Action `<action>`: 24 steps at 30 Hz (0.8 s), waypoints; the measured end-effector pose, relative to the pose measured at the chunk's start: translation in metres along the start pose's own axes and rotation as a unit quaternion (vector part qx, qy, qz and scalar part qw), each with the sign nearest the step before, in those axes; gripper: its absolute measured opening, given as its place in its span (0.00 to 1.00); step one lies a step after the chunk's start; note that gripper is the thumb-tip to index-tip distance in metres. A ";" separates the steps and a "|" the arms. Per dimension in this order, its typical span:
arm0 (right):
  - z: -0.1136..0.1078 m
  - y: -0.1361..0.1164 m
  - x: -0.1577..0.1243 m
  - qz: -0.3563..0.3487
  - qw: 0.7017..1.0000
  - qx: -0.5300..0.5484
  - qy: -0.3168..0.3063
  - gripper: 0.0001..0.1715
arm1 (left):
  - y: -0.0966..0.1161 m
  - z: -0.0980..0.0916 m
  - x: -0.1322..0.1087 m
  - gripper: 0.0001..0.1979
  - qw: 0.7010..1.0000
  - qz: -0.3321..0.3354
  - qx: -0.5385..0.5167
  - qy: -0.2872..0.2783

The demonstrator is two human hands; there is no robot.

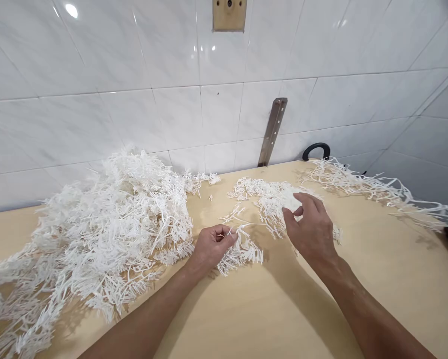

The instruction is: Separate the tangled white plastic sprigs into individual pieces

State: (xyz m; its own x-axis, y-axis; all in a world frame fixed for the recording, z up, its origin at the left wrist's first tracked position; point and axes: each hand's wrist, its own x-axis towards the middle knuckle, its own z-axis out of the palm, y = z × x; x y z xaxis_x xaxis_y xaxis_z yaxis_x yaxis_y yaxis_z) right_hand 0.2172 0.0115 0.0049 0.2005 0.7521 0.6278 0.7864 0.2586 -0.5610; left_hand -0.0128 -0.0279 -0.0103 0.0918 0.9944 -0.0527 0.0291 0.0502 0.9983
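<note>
- The left hand (214,244), at the near right edge of the large white heap (122,214), has thumb and forefinger pinched together on a white sprig (240,257).
- That sprig is to the right of the large white heap, its feathery tips spread low over the table (395,299); a thin stem runs from it toward the other hand.
- The right hand (311,229), farther right of the large white heap, is partly open, thumb and forefinger curved with a gap between; nothing shows in its grasp.
- A small pile (272,197) of the same feathery pieces lies right of the large white heap, partly hidden by the right hand.
- Thin, mostly bare stems (380,187) are strung out well to the right of the large white heap.
- The work looks partway along: the bare stems and small pile seem to be pieces already handled, the pinched sprig is in hand, and the bulky large white heap appears still left, though the picture cannot confirm which group is finished.
</note>
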 end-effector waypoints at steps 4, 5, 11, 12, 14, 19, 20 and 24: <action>0.002 -0.028 -0.015 0.043 0.968 0.128 -0.212 0.20 | 0.000 0.001 -0.001 0.17 1.000 0.018 0.016 -0.007; 0.003 -0.036 -0.019 0.058 0.954 0.148 -0.256 0.20 | 0.000 0.001 -0.002 0.17 1.000 0.025 0.018 -0.005; 0.013 -0.048 -0.033 0.120 0.879 0.265 -0.378 0.21 | -0.003 0.003 -0.002 0.15 0.998 0.048 0.032 0.016; 0.015 -0.046 -0.035 0.128 0.873 0.275 -0.382 0.21 | -0.004 0.003 -0.001 0.15 0.998 0.050 0.030 0.015; 0.019 -0.043 -0.037 0.141 0.870 0.283 -0.379 0.22 | -0.005 0.003 -0.001 0.16 0.998 0.053 0.027 0.013; 0.020 -0.043 -0.038 0.115 0.896 0.254 -0.346 0.17 | -0.008 0.002 -0.001 0.18 0.998 0.052 0.042 0.002; 0.019 -0.045 -0.038 0.104 0.905 0.238 -0.338 0.16 | -0.008 0.002 -0.001 0.18 0.998 0.049 0.044 0.000; 0.019 -0.049 -0.039 0.047 0.940 0.176 -0.288 0.12 | -0.005 0.001 -0.003 0.18 0.998 0.039 0.056 -0.007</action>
State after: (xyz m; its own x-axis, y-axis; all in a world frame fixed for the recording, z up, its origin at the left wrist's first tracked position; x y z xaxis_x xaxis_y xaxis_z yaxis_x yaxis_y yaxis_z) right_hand 0.1601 -0.0192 -0.0021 -0.1698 0.9588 0.2278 0.5184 0.2835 -0.8068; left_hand -0.0120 -0.0309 -0.0151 0.1122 0.9934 0.0239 0.1318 -0.0387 0.9905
